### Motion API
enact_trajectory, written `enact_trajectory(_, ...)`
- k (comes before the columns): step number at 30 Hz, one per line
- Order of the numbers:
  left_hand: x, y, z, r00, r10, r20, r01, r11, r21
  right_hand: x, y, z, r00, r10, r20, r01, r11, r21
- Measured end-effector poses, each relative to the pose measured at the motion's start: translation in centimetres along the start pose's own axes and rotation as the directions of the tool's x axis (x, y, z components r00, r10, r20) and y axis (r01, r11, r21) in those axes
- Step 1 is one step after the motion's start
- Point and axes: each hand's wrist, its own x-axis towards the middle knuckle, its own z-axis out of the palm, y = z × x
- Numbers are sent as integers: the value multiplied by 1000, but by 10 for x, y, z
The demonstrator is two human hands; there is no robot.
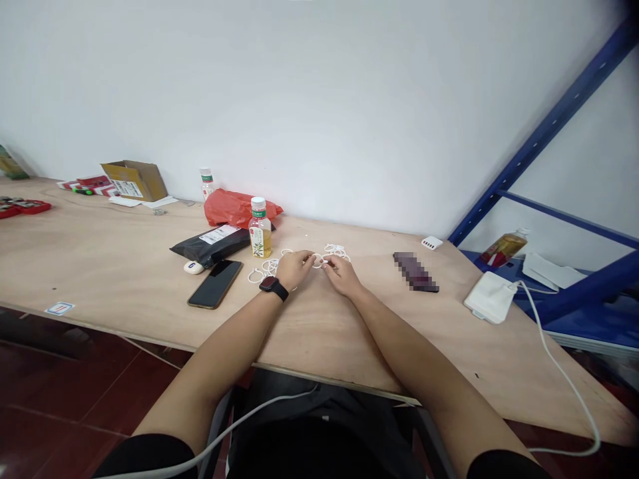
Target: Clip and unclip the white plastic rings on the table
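Between my two hands is a small white ring (318,261), gripped from both sides just above the wooden table. My left hand (294,268), with a black watch on its wrist, pinches the ring's left side. On the opposite side, the fingers of my right hand (342,276) are closed on it. Several more white rings (256,275) lie loose to the left, partly hidden behind my left hand. Another pile of white rings (337,251) sits just beyond my right hand.
A drink bottle (260,229), a black parcel (214,244), a red plastic bag (232,207) and a phone (216,284) stand or lie to the left. On the right are a blurred-out dark object (415,272), a white power bank (490,297) with a cable, and a blue metal frame (549,123).
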Motion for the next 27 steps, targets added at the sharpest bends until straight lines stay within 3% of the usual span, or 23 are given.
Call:
enact_trajectory(14,-1,3,1,983,144,110,-145,989,5,0,-2,-2,1000,-25,11,26,999,-23)
enact_trajectory(20,-3,10,1,970,201,139,-196,979,-46,3,0,0,998,31,-46,-27,995,97)
enact_trajectory(24,0,6,-2,984,168,66,-166,985,-42,4,3,0,997,18,-72,-10,994,111)
enact_trajectory(27,4,-3,-7,996,83,-26,-82,996,28,4,12,-3,997,-15,-82,11,999,-47)
